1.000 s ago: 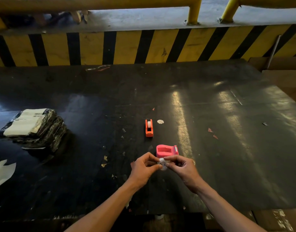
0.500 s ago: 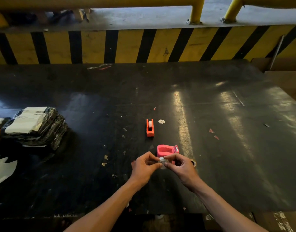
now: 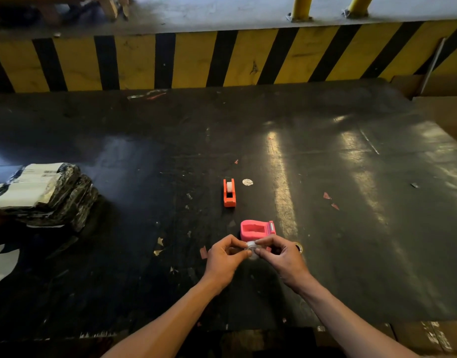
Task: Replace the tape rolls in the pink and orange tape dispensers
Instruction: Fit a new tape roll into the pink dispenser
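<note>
A small clear tape roll (image 3: pixel 251 250) is pinched between my left hand (image 3: pixel 226 257) and my right hand (image 3: pixel 281 255), just above the black table. Right behind my fingers stands the pink dispenser (image 3: pixel 257 229), its roll slot showing empty. Farther back stands the orange dispenser (image 3: pixel 229 192) with a white tape roll seated in it. A small round white piece (image 3: pixel 247 182) lies flat beside the orange dispenser. Another roll (image 3: pixel 298 247) peeks out from behind my right hand, mostly hidden.
A stack of black-wrapped parcels with white labels (image 3: pixel 45 192) sits at the left. White paper (image 3: pixel 1 262) lies at the left edge. A yellow-and-black striped barrier (image 3: pixel 222 60) runs along the table's far side. Cardboard boxes (image 3: pixel 444 104) stand at the right. Paper scraps dot the table.
My hands have stayed in place with the small roll, fingers shifting slightly on it. The camera view has tilted a little; nothing on the table has moved.
</note>
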The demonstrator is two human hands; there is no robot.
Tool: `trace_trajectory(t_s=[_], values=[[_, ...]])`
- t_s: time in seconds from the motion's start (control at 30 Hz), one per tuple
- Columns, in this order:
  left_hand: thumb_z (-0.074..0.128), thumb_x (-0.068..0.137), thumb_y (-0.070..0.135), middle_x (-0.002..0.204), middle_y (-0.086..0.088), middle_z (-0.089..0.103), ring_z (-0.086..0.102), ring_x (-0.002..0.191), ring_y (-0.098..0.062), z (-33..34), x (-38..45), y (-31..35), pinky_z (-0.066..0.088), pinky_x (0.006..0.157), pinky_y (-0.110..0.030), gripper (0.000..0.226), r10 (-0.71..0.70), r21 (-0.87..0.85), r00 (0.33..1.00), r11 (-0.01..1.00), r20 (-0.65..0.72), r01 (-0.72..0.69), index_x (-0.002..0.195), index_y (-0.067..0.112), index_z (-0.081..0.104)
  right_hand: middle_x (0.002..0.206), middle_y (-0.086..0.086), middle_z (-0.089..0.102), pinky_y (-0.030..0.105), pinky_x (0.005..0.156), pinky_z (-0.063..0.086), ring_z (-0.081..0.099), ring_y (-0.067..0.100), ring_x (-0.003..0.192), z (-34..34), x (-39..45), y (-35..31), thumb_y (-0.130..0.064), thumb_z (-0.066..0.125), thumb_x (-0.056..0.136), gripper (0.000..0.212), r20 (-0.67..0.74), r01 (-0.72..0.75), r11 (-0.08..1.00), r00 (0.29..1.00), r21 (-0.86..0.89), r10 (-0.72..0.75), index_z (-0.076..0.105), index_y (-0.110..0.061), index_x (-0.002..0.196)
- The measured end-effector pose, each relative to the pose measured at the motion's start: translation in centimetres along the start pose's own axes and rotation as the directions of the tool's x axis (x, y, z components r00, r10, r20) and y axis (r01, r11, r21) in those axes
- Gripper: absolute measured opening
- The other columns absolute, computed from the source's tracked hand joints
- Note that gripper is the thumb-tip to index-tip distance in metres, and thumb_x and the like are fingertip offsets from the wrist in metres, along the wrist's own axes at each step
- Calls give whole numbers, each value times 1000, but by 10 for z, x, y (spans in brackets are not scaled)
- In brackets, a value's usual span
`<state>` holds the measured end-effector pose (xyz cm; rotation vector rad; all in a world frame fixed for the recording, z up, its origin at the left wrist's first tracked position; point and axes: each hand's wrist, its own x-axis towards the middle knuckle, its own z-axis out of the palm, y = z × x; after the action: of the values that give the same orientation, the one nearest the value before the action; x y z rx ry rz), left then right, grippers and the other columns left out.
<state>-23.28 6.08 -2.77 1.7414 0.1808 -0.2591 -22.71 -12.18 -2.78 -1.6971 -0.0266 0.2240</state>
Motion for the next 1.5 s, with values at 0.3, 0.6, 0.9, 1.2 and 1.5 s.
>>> trace_trajectory(t_s=[0.3, 0.6, 0.9, 1.2, 1.5], values=[[75, 87, 4, 105, -7, 76, 73, 95, -9, 0, 29, 6, 53, 79, -8, 18, -42, 21, 995, 999, 87, 41, 103, 5, 66, 100, 5, 74, 41, 90, 56, 67, 22, 100, -15, 30, 3, -19, 82, 79, 16, 67, -51, 998, 996, -21, 52, 75, -17, 93], [79, 81, -1, 103, -13, 77, 75, 102, -22, -10, 58, 1, 58, 98, -48, 19, -58, -93, 987, 993, 147, 72, 94, 8, 68, 96, 13, 73, 53, 90, 53, 64, 39, 97, -23, 57, -4, -27, 84, 76, 23, 152, -61, 997, 986, -42, 67, 75, -16, 93], [82, 82, 21, 140, 7, 54, 54, 125, -9, -9, 86, 10, 48, 107, -30, 61, 147, 509, 969, 830, 198, -230, 136, 27, 54, 91, -5, 70, 23, 77, 52, 64, 5, 83, -33, 91, 0, -9, 75, 84, 13, 114, 165, 860, 986, -483, -125, 74, -17, 94], [77, 88, 20, 132, 2, 65, 62, 119, -17, -11, 100, 16, 53, 103, -38, 43, -10, 660, 957, 726, 289, -191, 129, 23, 64, 85, -11, 57, 10, 68, 40, 50, -4, 71, -33, 102, 16, -6, 71, 82, 15, 319, 353, 663, 931, -661, -177, 70, -17, 92], [75, 89, 29, 135, 2, 65, 63, 122, -18, -14, 100, 15, 52, 104, -41, 45, 3, 681, 944, 692, 331, -240, 132, 26, 62, 85, -8, 56, 17, 69, 44, 57, 9, 75, -31, 101, 14, -9, 71, 84, 11, 323, 335, 663, 935, -670, -146, 71, -16, 92]])
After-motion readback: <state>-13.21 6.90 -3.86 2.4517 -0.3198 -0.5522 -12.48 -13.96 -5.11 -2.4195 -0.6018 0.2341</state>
